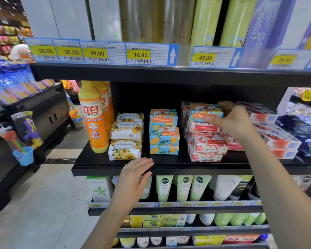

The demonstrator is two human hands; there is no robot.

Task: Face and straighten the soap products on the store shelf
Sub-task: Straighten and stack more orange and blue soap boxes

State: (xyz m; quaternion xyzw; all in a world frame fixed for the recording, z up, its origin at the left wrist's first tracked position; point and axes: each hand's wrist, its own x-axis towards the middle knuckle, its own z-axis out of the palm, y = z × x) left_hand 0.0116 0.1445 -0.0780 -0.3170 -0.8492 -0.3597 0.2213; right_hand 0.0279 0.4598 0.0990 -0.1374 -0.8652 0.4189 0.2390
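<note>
On the black shelf (169, 165), three small piles of soap sit side by side. The right hand (235, 121) holds a blue soap box (205, 112) that lies on top of the red soap pile (206, 146). The thumb is on the front of the box and the fingers curl over its far end.

The left hand (133, 175) lies flat on the front edge of the shelf and holds nothing.

The blue box looks like it belongs with the blue soap pile (163, 132) next door. It looks small and light, with flat, stiff sides, so one hand is enough. Paper boxes can dent, so a soft squeeze is best. Front and back, or the two short ends, look like good places to hold.

The red pile under it sits crooked and may slip if it gets bumped. The yellow flower soaps (126, 139) on the left look tidy.
</note>
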